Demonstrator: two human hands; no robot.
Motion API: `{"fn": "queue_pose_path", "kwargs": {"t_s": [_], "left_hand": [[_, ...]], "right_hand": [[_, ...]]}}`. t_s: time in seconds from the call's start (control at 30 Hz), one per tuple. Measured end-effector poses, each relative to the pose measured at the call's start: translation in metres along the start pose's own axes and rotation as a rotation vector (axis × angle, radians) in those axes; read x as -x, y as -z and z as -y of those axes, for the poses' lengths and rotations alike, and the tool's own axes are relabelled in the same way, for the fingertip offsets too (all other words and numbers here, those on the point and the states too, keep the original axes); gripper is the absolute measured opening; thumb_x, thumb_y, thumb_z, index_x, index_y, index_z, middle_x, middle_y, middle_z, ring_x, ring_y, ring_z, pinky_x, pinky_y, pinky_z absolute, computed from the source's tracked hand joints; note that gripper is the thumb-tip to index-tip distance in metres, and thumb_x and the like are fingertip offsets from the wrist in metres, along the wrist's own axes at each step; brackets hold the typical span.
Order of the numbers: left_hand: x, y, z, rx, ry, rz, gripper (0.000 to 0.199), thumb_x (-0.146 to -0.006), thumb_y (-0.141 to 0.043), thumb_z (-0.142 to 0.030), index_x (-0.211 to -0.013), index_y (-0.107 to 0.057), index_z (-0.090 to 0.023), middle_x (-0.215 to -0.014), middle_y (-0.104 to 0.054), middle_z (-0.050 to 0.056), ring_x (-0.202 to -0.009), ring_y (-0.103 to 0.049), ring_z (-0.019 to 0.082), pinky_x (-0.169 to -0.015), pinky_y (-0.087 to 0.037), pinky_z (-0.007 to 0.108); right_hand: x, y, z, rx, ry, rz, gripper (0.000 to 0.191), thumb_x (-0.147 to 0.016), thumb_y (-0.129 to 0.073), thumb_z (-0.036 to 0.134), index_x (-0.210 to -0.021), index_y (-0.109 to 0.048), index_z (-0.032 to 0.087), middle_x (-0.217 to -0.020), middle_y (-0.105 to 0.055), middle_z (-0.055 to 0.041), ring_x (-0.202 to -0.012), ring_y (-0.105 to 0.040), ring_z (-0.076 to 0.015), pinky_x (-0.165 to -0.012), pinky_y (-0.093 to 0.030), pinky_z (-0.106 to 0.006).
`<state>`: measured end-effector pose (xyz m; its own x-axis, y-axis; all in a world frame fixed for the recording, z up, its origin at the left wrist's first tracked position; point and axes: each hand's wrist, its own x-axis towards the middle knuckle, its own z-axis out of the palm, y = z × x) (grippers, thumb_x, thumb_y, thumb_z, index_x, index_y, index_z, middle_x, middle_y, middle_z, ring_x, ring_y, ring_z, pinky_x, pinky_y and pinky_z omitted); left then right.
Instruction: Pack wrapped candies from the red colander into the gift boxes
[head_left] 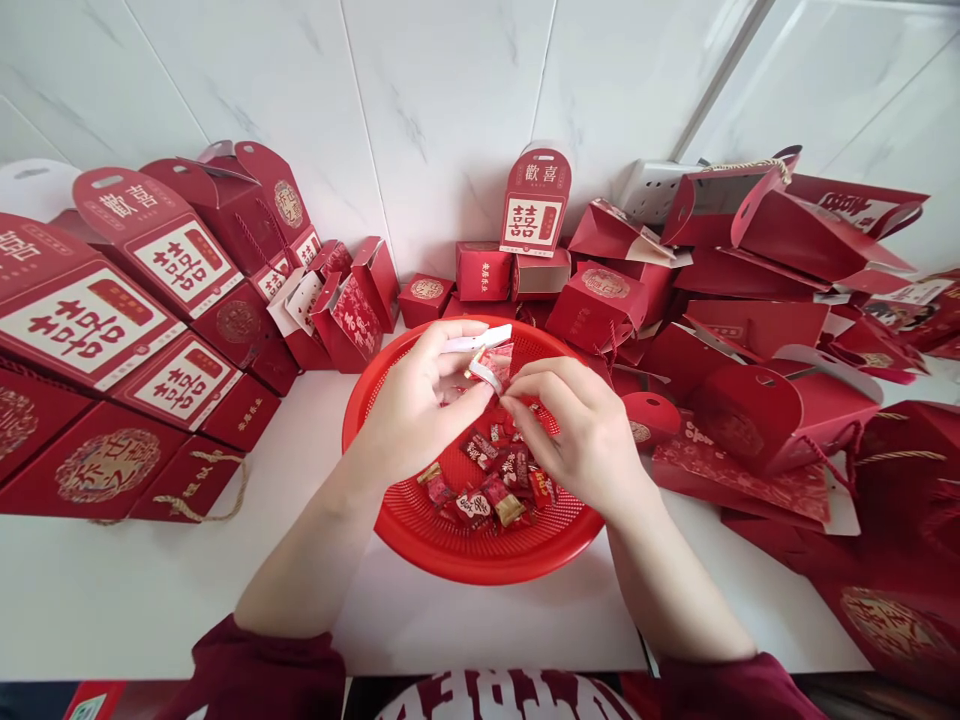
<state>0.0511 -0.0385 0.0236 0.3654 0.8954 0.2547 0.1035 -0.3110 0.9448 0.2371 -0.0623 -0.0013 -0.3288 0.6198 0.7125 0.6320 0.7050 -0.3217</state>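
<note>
The left hand (pixel 420 405) gripped a small red-and-white box (pixel 496 364) between thumb and fingers, above wrapped candies (pixel 486 492) in a red basket (pixel 487 572); the right hand (pixel 581 425) pinched the box's near edge, beside heaped red cartons (pixel 780 405).

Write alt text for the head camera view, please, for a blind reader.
A person's left hand and right hand hold a small red-and-white box over a red plastic basket of wrapped candies on a white table. Red gift boxes crowd both sides and the back.
</note>
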Motion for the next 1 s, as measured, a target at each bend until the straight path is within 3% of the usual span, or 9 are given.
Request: {"fn": "queue_pose_path", "kwargs": {"t_s": [0.1, 0.23, 0.37, 0.5, 0.63, 0.77, 1.0], "left_hand": [[0.0024, -0.0005, -0.0012, -0.250, -0.097, 0.026, 0.039, -0.089, -0.060, -0.016, -0.127, -0.057, -0.020, -0.129, -0.066, 0.008, -0.111, -0.067, 0.022, -0.094, -0.056, 0.034], [0.0035, 0.0003, -0.0037, -0.515, -0.160, 0.028, 0.033, -0.091, -0.057, -0.017, -0.123, -0.063, -0.020, -0.124, -0.069, 0.004, -0.097, -0.070, 0.018, -0.089, -0.057, 0.031], [0.0032, -0.0001, -0.0019, -0.707, -0.251, 0.070, 0.032, -0.098, -0.049, -0.020, -0.127, -0.062, -0.018, -0.127, -0.067, 0.006, -0.115, -0.063, 0.021, -0.102, -0.050, 0.036], [0.0049, -0.0013, 0.0002, -0.868, -0.297, 0.114, 0.029, -0.099, -0.047, -0.020, -0.124, -0.061, -0.017, -0.119, -0.067, 0.008, -0.109, -0.063, 0.022, -0.096, -0.051, 0.039], [0.0089, -0.0025, -0.0022, -0.948, -0.325, 0.132, 0.023, -0.095, -0.052, -0.017, -0.115, -0.063, -0.017, -0.107, -0.066, 0.006, -0.098, -0.062, 0.021, -0.083, -0.052, 0.036], [0.0107, -0.0042, -0.0030, -1.013, -0.342, 0.133, 0.019, -0.095, -0.047, -0.016, -0.105, -0.064, -0.016, -0.096, -0.065, 0.007, -0.091, -0.062, 0.021, -0.078, -0.051, 0.036], [0.0091, -0.0019, -0.0039, -0.833, -0.273, 0.177, 0.021, -0.099, -0.044, -0.021, -0.105, -0.064, -0.019, -0.097, -0.066, 0.005, -0.091, -0.062, 0.020, -0.079, -0.050, 0.035]], "right_hand": [[-0.0010, 0.0015, 0.0005, -0.030, -0.077, 0.142, 0.008, -0.098, -0.054, 0.027, -0.097, -0.056, 0.019, -0.092, -0.066, -0.0070, -0.083, -0.063, -0.0207, -0.073, -0.050, -0.035], [-0.0012, 0.0036, -0.0003, -0.140, -0.193, 0.278, 0.008, -0.098, -0.052, 0.025, -0.099, -0.057, 0.019, -0.095, -0.066, -0.0058, -0.080, -0.061, -0.0186, -0.072, -0.048, -0.032], [-0.0018, 0.0030, 0.0001, -0.231, -0.335, 0.290, 0.010, -0.097, -0.050, 0.022, -0.096, -0.059, 0.020, -0.090, -0.066, -0.0031, -0.076, -0.060, -0.0170, -0.073, -0.046, -0.031], [-0.0035, 0.0047, 0.0020, -0.319, -0.474, 0.328, 0.018, -0.097, -0.047, 0.023, -0.082, -0.055, 0.020, -0.074, -0.059, 0.0013, -0.066, -0.052, -0.0146, -0.064, -0.042, -0.028], [-0.0034, 0.0079, 0.0026, -0.541, -0.533, 0.411, 0.025, -0.101, -0.045, 0.033, -0.083, -0.056, 0.020, -0.074, -0.060, 0.0023, -0.065, -0.051, -0.0130, -0.063, -0.041, -0.027], [-0.0017, 0.0060, 0.0018, -0.565, -0.542, 0.389, 0.034, -0.102, -0.045, 0.042, -0.079, -0.055, 0.019, -0.072, -0.058, 0.0019, -0.066, -0.050, -0.0131, -0.063, -0.041, -0.027], [-0.0003, 0.0083, 0.0007, -0.662, -0.540, 0.398, 0.033, -0.103, -0.044, 0.039, -0.086, -0.063, 0.018, -0.082, -0.068, -0.0023, -0.076, -0.063, -0.0164, -0.072, -0.050, -0.029]]}}
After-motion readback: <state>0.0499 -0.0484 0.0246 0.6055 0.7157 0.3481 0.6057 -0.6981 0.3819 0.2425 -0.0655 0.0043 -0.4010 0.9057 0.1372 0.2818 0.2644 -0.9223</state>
